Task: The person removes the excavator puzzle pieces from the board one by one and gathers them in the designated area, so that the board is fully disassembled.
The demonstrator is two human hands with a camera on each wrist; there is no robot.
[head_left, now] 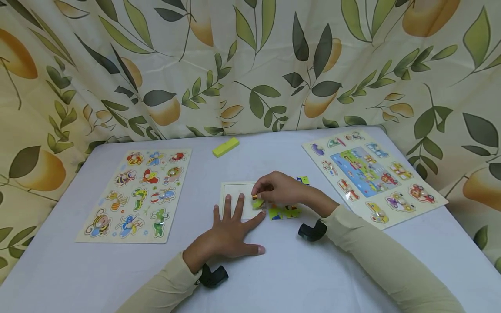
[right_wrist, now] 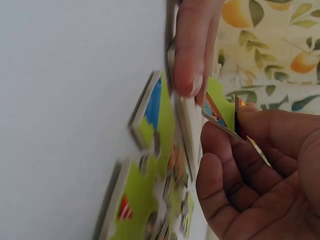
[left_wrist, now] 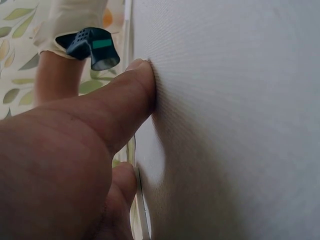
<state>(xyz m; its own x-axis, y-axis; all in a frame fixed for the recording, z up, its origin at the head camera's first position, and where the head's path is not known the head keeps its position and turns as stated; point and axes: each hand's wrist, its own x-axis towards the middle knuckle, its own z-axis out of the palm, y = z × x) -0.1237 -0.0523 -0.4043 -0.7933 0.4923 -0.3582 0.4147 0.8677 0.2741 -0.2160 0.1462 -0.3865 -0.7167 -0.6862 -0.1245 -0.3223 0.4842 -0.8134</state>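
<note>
In the head view, my right hand (head_left: 283,189) pinches a green jigsaw piece (head_left: 257,203) over the right part of a pale puzzle tray (head_left: 232,190). The right wrist view shows this piece tilted between thumb and fingers; a thin yellowish edge behind it is too little to identify. My left hand (head_left: 228,232) lies spread, its fingertips on the tray and its thumb (left_wrist: 142,82) on the white cloth. Several loose jigsaw pieces (right_wrist: 132,200), mostly green with bits of blue and red, lie right of the tray, partly hidden under my right hand in the head view.
An insect picture board (head_left: 127,195) lies on the left. On the right is a vehicle picture board (head_left: 322,158). A yellow-green block (head_left: 225,147) rests near the back edge of the white-covered table (head_left: 250,167), before a patterned curtain (head_left: 250,65).
</note>
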